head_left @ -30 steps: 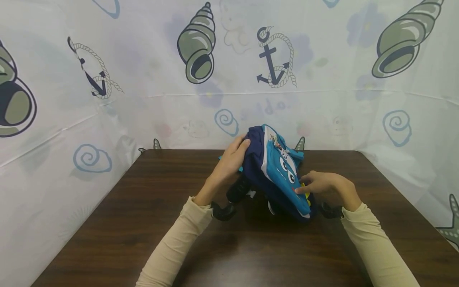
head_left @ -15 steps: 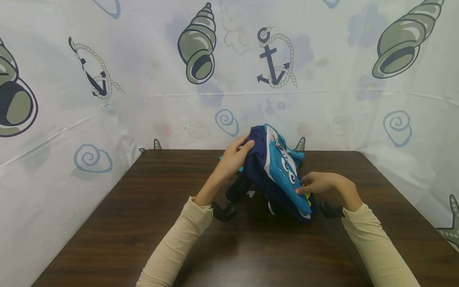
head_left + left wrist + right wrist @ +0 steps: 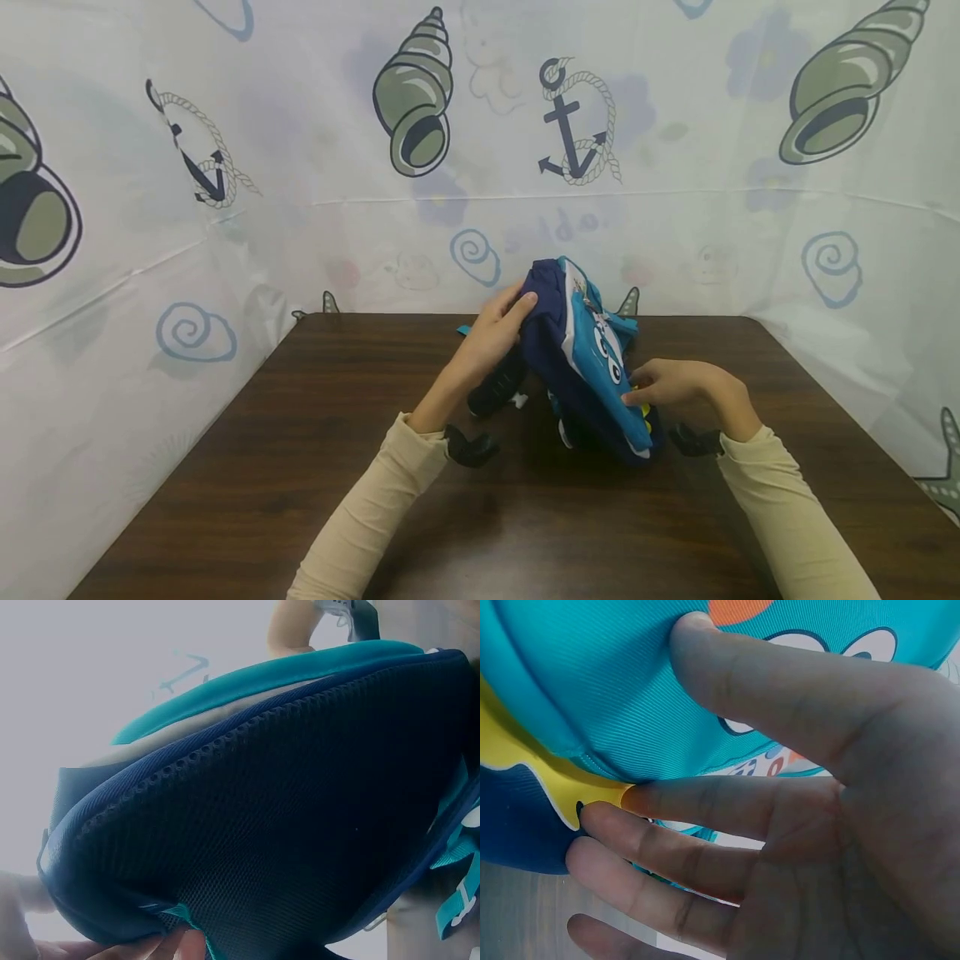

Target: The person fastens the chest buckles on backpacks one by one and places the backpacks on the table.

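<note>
A small blue and teal children's backpack (image 3: 592, 358) with a cartoon face stands tilted on the table. My left hand (image 3: 491, 333) grips its navy top edge, thumb on the near side and fingers behind. In the left wrist view, the dark mesh back panel (image 3: 262, 817) fills the picture, with fingertips (image 3: 150, 948) curled at its top end by a teal loop. My right hand (image 3: 678, 383) touches the lower end of the front. In the right wrist view, its thumb presses the teal front pocket (image 3: 622, 682), while the extended fingers lie against the yellow and navy side (image 3: 574, 784).
A dark, padded strap (image 3: 498, 387) with a white fitting hangs under the bag near my left wrist. The brown wooden table (image 3: 315, 450) reaches back to a white curtain (image 3: 300, 250) printed with shells and anchors. Black bands (image 3: 471, 450) sit at both wrists.
My left hand has shifted slightly right, tipping the top of the backpack a little more upright. The dark strap has moved slightly too. My right hand stays at the lower end.
</note>
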